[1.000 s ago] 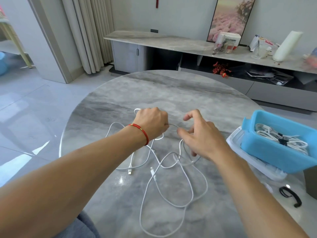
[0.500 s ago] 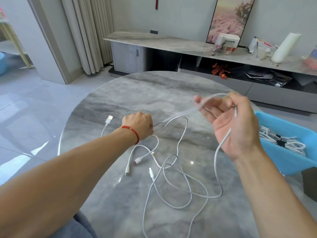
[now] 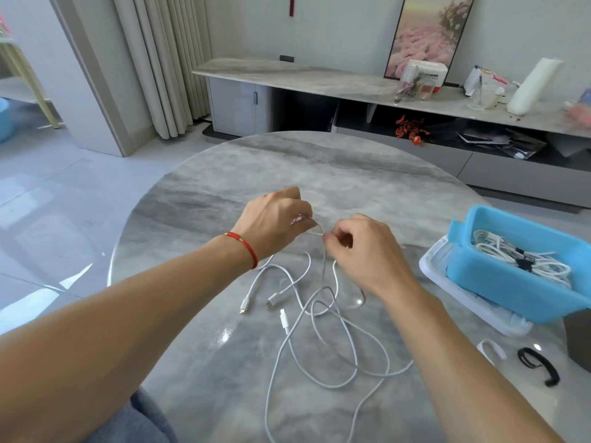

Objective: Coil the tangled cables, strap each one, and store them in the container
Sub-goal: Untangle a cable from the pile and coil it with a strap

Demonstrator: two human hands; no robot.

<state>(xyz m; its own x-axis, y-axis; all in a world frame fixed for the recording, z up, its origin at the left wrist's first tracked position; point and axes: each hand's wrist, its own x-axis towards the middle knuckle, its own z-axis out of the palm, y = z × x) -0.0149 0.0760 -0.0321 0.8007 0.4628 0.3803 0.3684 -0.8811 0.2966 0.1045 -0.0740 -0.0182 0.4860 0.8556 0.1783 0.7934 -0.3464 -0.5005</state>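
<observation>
Left hand (image 3: 275,222) and right hand (image 3: 367,254) each pinch a short arc of thin, smooth white cable (image 3: 319,343) between curled fingers. Below the fingers the cable trails toward the viewer in loose tangled loops over the glossy grey marble surface (image 3: 319,167). Right of the fingers, the blue plastic container (image 3: 499,282) holds strapped coils.

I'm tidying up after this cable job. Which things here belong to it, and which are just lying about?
Job:
- loose white cables, pinched by both hands (left, right)
- blue plastic container holding strapped cables
- black strap
- white strap

Lying about:
- white roll on the sideboard
- red berry sprig
</observation>
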